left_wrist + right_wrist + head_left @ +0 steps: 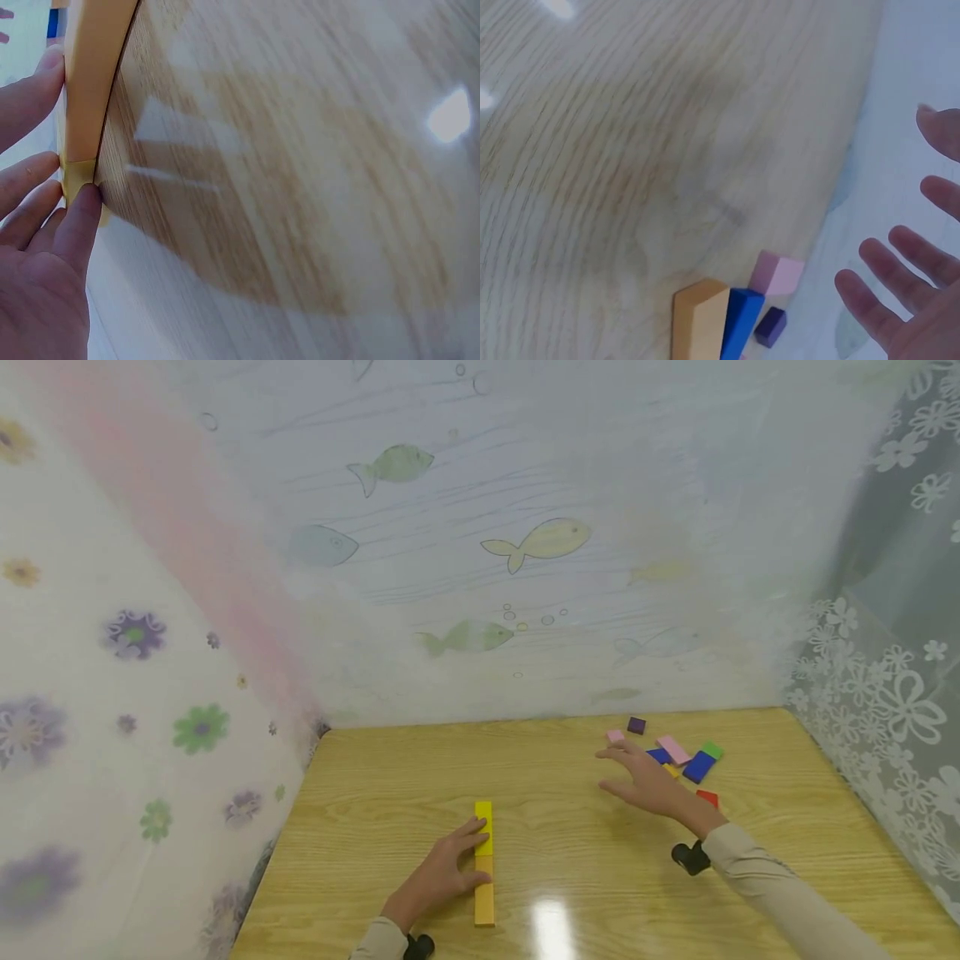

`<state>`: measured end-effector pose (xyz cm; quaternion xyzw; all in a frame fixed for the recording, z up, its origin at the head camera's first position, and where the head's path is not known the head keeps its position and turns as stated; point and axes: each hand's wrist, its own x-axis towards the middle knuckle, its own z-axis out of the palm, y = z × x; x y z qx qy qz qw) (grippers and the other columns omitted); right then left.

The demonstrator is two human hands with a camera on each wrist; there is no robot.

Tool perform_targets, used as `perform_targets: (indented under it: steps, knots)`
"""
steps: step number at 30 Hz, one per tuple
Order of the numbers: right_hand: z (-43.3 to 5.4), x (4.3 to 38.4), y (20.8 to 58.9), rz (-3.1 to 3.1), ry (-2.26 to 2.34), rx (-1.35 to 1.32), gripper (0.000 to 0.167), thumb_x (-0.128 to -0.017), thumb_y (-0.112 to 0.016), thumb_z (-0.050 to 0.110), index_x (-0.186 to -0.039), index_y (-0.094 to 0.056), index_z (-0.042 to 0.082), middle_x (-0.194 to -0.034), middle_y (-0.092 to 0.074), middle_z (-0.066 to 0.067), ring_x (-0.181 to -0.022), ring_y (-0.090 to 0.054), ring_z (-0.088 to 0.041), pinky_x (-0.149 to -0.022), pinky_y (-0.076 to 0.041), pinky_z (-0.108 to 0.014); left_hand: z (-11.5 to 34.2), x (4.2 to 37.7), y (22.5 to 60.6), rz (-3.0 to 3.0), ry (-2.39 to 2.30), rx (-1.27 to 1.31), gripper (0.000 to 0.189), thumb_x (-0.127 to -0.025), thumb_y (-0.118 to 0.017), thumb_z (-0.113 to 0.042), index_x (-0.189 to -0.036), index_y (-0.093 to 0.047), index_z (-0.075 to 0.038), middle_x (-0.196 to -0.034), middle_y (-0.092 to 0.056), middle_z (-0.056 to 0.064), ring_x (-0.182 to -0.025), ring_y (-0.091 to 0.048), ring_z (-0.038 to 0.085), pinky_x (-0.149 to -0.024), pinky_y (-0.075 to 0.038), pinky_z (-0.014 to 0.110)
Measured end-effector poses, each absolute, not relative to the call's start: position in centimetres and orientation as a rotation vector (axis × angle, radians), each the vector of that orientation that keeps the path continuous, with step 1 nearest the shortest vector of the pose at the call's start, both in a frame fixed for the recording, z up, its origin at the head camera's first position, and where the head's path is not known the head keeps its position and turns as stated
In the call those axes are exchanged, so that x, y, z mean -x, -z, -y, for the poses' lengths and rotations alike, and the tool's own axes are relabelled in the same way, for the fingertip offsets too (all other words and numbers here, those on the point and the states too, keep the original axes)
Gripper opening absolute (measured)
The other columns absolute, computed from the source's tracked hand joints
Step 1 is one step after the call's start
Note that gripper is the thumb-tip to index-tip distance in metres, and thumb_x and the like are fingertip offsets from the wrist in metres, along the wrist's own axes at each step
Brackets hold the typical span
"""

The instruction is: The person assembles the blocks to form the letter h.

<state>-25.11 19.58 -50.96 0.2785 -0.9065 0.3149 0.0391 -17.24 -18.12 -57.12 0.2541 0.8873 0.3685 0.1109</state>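
Note:
A yellow block (483, 811) and an orange block (485, 910) lie end to end in a straight line on the table. My left hand (441, 872) rests against them from the left, fingertips on the yellow one and thumb on the orange one. In the left wrist view its fairly straight fingers (81, 217) touch the blocks near their joint. Over at the right, my right hand (647, 783) hovers near scattered blocks, fingers spread and holding nothing. The right wrist view has an orange block (697, 322), a blue block (740, 322) and a pink block (776, 274) below the hand.
Around the right hand lie a dark purple block (637, 725), a long pink block (673, 750), a blue block (698, 767), a green block (712, 750) and a red block (707, 797). The wooden table (405, 760) meets a fish-painted wall (450, 693) at the back.

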Motion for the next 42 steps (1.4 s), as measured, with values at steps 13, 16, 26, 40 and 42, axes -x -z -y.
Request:
perform_targets:
  steps: [13, 16, 26, 40, 42]
  knots:
    - [-21.7, 25.5, 51.8, 2.791, -0.982, -0.757, 0.043, -0.087, -0.069, 0.020, -0.124, -0.058, 0.002, -0.128, -0.047, -0.026, -0.113, -0.048, -0.042, -0.085, -0.047, -0.058, 18.1, 17.3, 57.3, -2.610, -1.075, -0.751, 0.066, -0.083, -0.072, -0.037, -0.135, -0.051, -0.002, -0.151, -0.033, 0.007, -0.139, -0.027, 0.030, -0.108, -0.031, 0.050]
    - [-22.3, 25.7, 52.0, 2.780, -0.956, -0.743, 0.041, -0.086, -0.070, 0.017, -0.122, -0.059, -0.001, -0.123, -0.049, -0.026, -0.110, -0.049, -0.043, -0.083, -0.047, -0.057, 18.2, 17.2, 57.5, -2.602, -1.067, -0.720, 0.067, -0.083, -0.071, -0.038, -0.136, -0.050, -0.004, -0.152, -0.032, 0.003, -0.140, -0.025, 0.026, -0.109, -0.030, 0.048]
    - [-23.9, 26.3, 52.9, 2.840, -0.928, -0.650, 0.043, -0.087, -0.069, 0.018, -0.121, -0.057, -0.006, -0.120, -0.051, -0.028, -0.108, -0.050, -0.045, -0.086, -0.046, -0.058, 18.4, 17.2, 57.6, -2.594, -1.078, -0.708, 0.066, -0.083, -0.071, -0.039, -0.137, -0.050, -0.006, -0.151, -0.032, 0.000, -0.140, -0.025, 0.024, -0.109, -0.030, 0.047]
    - [-25.5, 26.7, 54.9, 2.887, -0.886, -0.541, 0.045, -0.085, -0.071, 0.019, -0.118, -0.057, -0.009, -0.131, -0.039, -0.040, -0.115, -0.042, -0.056, -0.089, -0.041, -0.066, 18.4, 17.1, 57.6, -2.601, -1.091, -0.727, 0.065, -0.084, -0.071, -0.038, -0.136, -0.051, -0.005, -0.151, -0.032, 0.002, -0.140, -0.026, 0.025, -0.109, -0.030, 0.047]
    - [-25.5, 26.7, 55.0, 2.888, -0.860, -0.519, 0.047, -0.083, -0.073, 0.019, -0.118, -0.057, -0.009, -0.131, -0.040, -0.040, -0.112, -0.044, -0.055, -0.087, -0.042, -0.065, 18.4, 17.1, 57.6, -2.601, -1.092, -0.726, 0.064, -0.084, -0.071, -0.038, -0.136, -0.051, -0.005, -0.151, -0.032, 0.001, -0.140, -0.026, 0.024, -0.109, -0.030, 0.047]
